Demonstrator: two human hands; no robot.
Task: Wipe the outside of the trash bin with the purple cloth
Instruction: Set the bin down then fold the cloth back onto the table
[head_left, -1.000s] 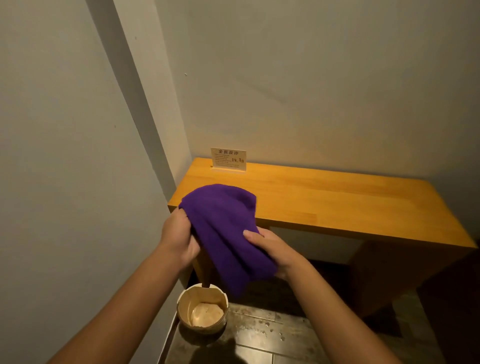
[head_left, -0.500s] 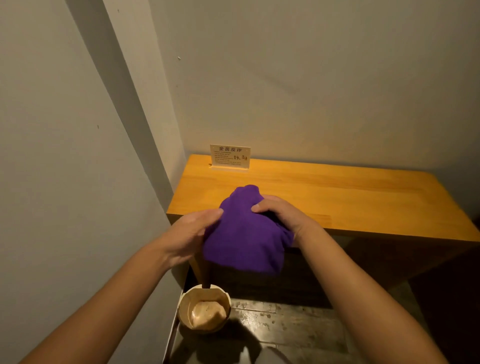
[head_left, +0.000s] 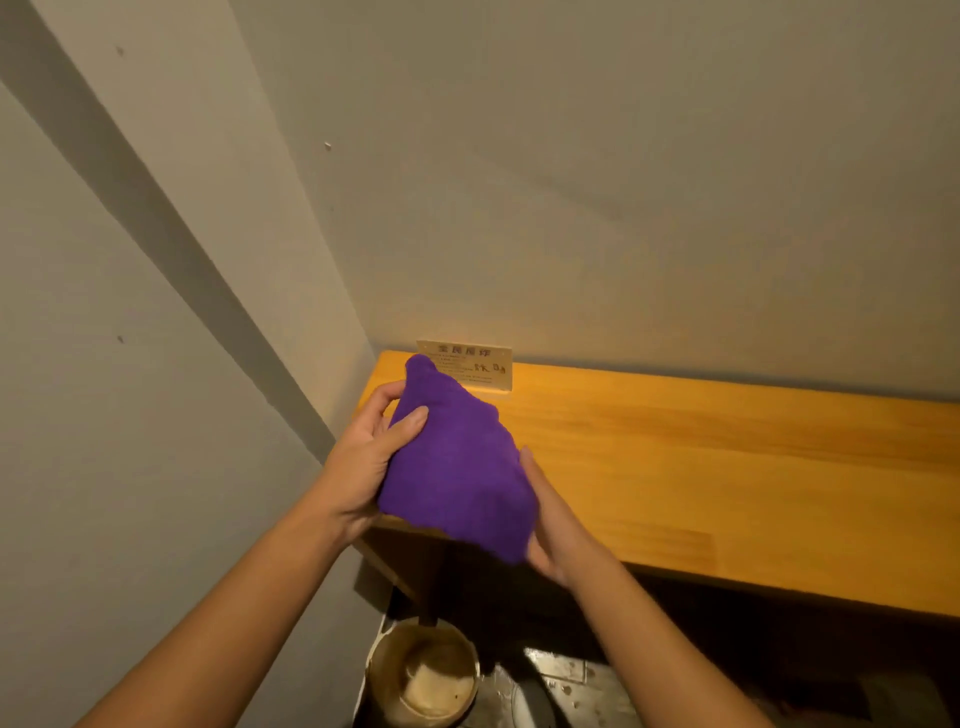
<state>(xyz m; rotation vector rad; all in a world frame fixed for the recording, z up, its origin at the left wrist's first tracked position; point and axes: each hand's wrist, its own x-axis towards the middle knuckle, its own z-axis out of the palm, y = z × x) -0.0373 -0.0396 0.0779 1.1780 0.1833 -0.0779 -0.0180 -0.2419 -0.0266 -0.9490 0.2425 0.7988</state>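
Observation:
I hold a bunched purple cloth (head_left: 457, 467) between both hands, above the left end of a wooden table. My left hand (head_left: 366, 457) grips its left side with thumb and fingers around it. My right hand (head_left: 553, 525) cups its lower right side from beneath, palm against the fabric. Far below on the floor stands a small round tan trash bin (head_left: 423, 675), open at the top, with something pale crumpled inside. The bin is well below both hands and untouched.
An orange wooden table (head_left: 701, 467) runs along the back wall to the right. A small printed sign (head_left: 480, 364) leans against the wall at its left corner. A plain wall closes in on the left. Dark wet floor tiles (head_left: 561, 675) lie beside the bin.
The cloth has risen and shifted left over the table corner. My left hand now grips it, and my right hand has dropped from its top to under its lower right side.

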